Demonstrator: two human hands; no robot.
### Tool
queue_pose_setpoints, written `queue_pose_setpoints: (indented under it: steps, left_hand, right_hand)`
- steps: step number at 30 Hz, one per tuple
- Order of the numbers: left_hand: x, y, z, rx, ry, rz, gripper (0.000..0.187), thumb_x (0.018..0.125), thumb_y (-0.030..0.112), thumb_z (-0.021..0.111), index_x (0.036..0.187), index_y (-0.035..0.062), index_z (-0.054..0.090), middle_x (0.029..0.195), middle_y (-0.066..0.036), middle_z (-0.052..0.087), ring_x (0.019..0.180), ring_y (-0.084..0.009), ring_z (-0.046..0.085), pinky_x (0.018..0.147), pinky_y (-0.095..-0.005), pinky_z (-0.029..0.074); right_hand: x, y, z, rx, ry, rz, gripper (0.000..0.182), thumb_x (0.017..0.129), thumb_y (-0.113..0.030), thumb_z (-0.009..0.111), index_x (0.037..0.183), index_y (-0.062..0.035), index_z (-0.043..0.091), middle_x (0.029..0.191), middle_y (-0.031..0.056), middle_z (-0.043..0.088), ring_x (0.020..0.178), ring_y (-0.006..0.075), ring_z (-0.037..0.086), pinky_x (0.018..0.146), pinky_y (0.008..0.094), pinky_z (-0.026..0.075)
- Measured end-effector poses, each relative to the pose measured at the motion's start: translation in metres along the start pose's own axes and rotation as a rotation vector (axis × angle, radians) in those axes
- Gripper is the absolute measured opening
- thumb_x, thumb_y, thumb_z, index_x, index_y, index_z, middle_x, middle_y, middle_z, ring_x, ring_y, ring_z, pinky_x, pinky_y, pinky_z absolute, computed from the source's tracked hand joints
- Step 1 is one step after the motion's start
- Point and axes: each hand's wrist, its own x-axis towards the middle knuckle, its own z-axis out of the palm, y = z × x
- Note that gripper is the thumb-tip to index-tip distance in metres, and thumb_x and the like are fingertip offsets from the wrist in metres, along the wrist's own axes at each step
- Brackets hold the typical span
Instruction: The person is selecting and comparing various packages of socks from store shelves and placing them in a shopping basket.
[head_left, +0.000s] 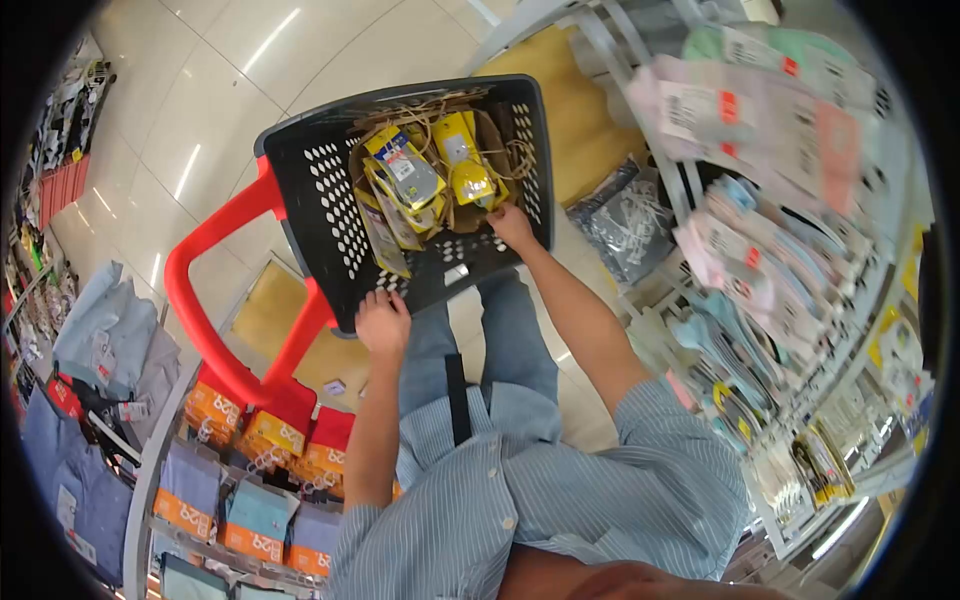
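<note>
A black shopping basket [455, 268] with a red handle [190, 275] is in front of me, tilted so that I look into it. My left hand [383, 320] is curled over its near rim, by the handle's lower joint. Inside, brown paper bags [470, 215] with twisted handles hold packs on yellow cards, among them a grey pack [408, 175] and a yellow pack [470, 180]. Reaching over the near side, my right hand [512, 227] has its fingers closed at the edge of the right-hand paper bag, just below the yellow pack. Its fingertips are partly hidden.
A rack of packaged socks [740, 260] stands close on the right. Left of me, a shelf holds orange-labelled packs [255, 520] and folded blue garments [105, 330]. A dark plastic-wrapped bundle [625, 225] lies beside the basket. Glossy tiled floor [210, 110] stretches ahead.
</note>
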Motion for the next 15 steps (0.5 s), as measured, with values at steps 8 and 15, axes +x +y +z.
queue_pose_setpoints:
  steps: [8, 15]
  left_hand:
    - [0.005, 0.001, 0.006, -0.026, 0.064, 0.052, 0.011, 0.078, 0.015, 0.054, 0.070, 0.0073, 0.058, 0.070, -0.006, 0.056, 0.067, -0.0252, 0.055, 0.059, -0.0378, 0.044]
    - [0.008, 0.008, 0.011, -0.036, 0.087, 0.058, 0.008, 0.076, 0.012, 0.054, 0.072, 0.0065, 0.058, 0.075, -0.006, 0.060, 0.070, -0.0250, 0.057, 0.060, -0.0362, 0.044]
  right_hand:
    - [0.127, 0.030, 0.077, 0.051, 0.229, 0.302, 0.054, 0.070, -0.039, 0.071, 0.113, -0.0092, 0.059, 0.105, 0.0152, 0.064, 0.098, 0.0310, 0.060, 0.084, 0.0350, 0.046]
    - [0.127, 0.010, 0.068, -0.104, 0.152, 0.218, 0.058, 0.067, -0.045, 0.071, 0.099, 0.0015, 0.061, 0.100, 0.0234, 0.062, 0.093, 0.0364, 0.060, 0.080, 0.0394, 0.048]
